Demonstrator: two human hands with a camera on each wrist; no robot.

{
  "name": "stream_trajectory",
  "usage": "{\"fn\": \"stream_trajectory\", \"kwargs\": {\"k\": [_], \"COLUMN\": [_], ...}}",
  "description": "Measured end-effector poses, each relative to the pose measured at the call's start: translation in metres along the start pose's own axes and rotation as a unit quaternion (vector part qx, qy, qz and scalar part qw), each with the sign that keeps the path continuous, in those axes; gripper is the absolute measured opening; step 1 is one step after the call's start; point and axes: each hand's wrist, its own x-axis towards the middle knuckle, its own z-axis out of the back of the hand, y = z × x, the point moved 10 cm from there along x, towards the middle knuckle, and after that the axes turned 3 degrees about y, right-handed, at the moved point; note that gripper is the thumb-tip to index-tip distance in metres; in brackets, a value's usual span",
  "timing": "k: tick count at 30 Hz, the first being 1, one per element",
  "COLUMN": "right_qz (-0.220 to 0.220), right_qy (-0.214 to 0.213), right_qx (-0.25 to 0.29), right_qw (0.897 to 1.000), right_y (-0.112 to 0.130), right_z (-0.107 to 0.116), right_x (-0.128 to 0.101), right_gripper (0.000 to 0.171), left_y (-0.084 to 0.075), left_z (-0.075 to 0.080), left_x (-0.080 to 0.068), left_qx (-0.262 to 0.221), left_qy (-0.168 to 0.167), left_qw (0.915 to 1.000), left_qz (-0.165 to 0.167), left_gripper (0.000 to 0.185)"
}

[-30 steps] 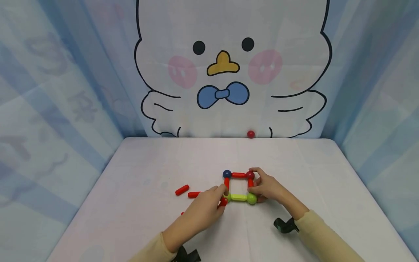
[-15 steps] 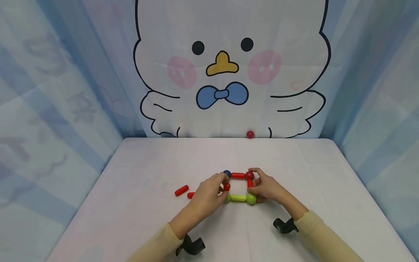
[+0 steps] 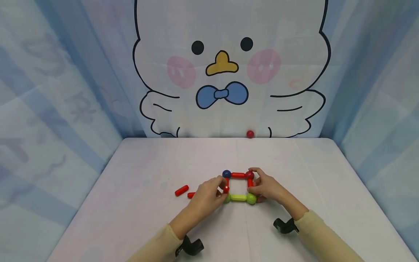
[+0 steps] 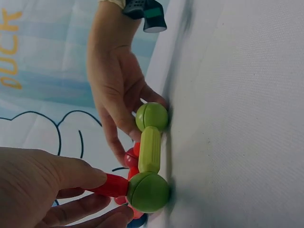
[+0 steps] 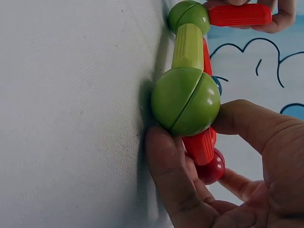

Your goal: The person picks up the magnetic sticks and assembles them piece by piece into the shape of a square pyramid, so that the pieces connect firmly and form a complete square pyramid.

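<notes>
- Currently the left hand [image 3: 206, 196] pinches an upright red rod [image 4: 113, 185] between thumb and curled fingers; the rod's lower end meets the near-left green ball [image 4: 148, 192].
- Right hand [image 3: 268, 186] partly closed around the right side of the square frame [image 3: 239, 198]: thumb by the near-right green ball [image 3: 251, 198], a fingertip touching the dark red ball [image 3: 250, 175] at the far-right corner.
- Frame lies on the pale surface [image 3: 294, 156], between the two hands. Blue ball [image 3: 226, 174] at the far-left corner; light green rod [image 4: 150, 149] along the near side; red rods form the far, left and right sides.
- Two loose red rods lie left of the frame: one [image 3: 181, 190] fully visible and set diagonally, the other [image 3: 191, 195] partly hidden behind the left hand.
- Single red ball [image 3: 250, 134] at the far edge, well apart from the frame, in front of a printed backdrop [image 3: 222, 22].
- Black device at each wrist; both sleeves beige.
</notes>
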Motion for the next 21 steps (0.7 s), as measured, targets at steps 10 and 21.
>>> {"fn": "stream_trajectory", "kwargs": {"k": [10,21], "right_qz": [-0.023,-0.009], "right_qy": [-0.027,-0.027], "right_qx": [-0.125,-0.154], "right_qw": [0.992,0.988], "right_y": [0.008,0.018], "right_z": [0.01,0.001], "right_x": [-0.014,-0.027], "right_gripper": [0.085,0.086], "left_y": [0.024,0.039], "left_z": [-0.004,0.002], "left_x": [-0.009,-0.042], "left_qx": [0.046,0.154], "left_qy": [0.05,0.19], "left_qw": [0.9941,0.962], "left_qz": [0.085,0.123], "left_gripper": [0.024,0.025]}}
